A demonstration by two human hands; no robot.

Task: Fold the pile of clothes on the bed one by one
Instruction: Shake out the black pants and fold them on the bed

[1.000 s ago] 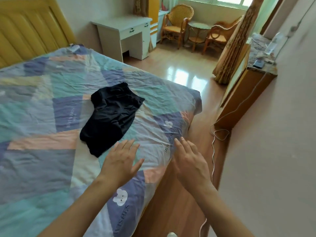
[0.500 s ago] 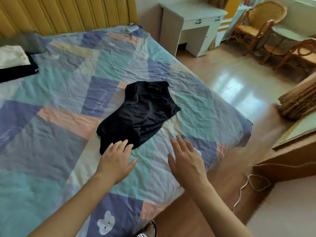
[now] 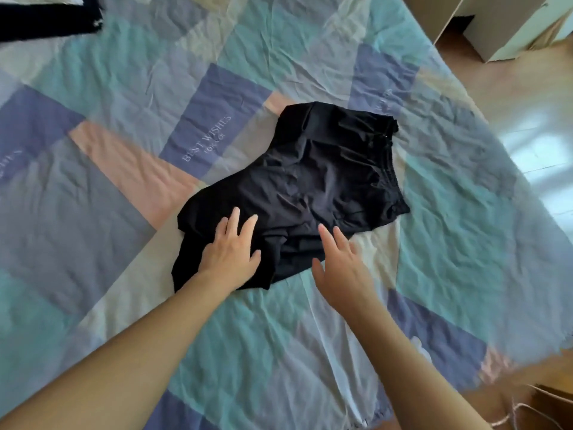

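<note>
A black garment (image 3: 310, 178), which looks like shorts with an elastic waistband at the far right, lies crumpled in the middle of the patchwork bed cover (image 3: 124, 97). My left hand (image 3: 231, 252) lies over its near left part with straight, spread fingers. My right hand (image 3: 341, 268) is at its near edge, fingers straight, fingertips reaching onto the black cloth. Neither hand grips anything.
Another dark piece of clothing (image 3: 46, 17) lies at the far left corner of the view. A white desk (image 3: 508, 23) stands beyond the bed's right edge on the wooden floor (image 3: 533, 97). A cable (image 3: 521, 411) lies on the floor at the near right.
The view has swung down and closer to the bed. Both hands have moved forward from the bare cover onto the near part of the black garment.
</note>
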